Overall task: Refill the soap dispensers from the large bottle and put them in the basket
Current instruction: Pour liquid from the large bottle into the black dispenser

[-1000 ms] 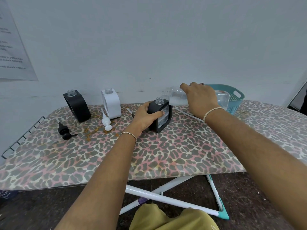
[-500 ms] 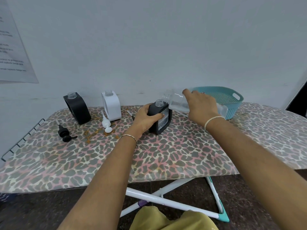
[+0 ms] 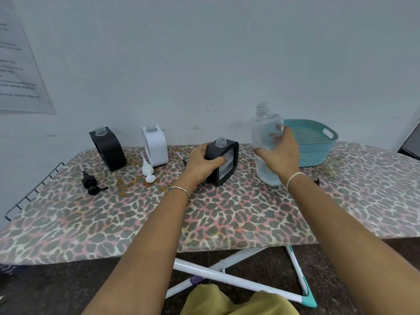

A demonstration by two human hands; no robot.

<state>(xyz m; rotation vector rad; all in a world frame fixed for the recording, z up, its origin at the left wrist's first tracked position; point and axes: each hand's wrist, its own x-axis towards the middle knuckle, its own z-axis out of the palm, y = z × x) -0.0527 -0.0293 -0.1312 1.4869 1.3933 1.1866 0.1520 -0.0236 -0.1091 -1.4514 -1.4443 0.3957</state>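
My left hand grips a square black soap dispenser with an open clear neck, standing mid-board. To its right, my right hand holds the large clear bottle upright, uncapped, its base on or just above the board, with clear liquid in its lower part. The teal basket sits behind my right hand with nothing visible in it. At the back left stand an open black dispenser and an open white dispenser.
A black pump head and a white pump head lie on the leopard-print ironing board. Brownish stains mark the cover near them. A wire rack sticks out at the board's left end. The wall is right behind.
The large bottle was tipped sideways with its mouth at the held dispenser's neck; now my right hand has swung it upright and to the right. My left hand stays on the dispenser.
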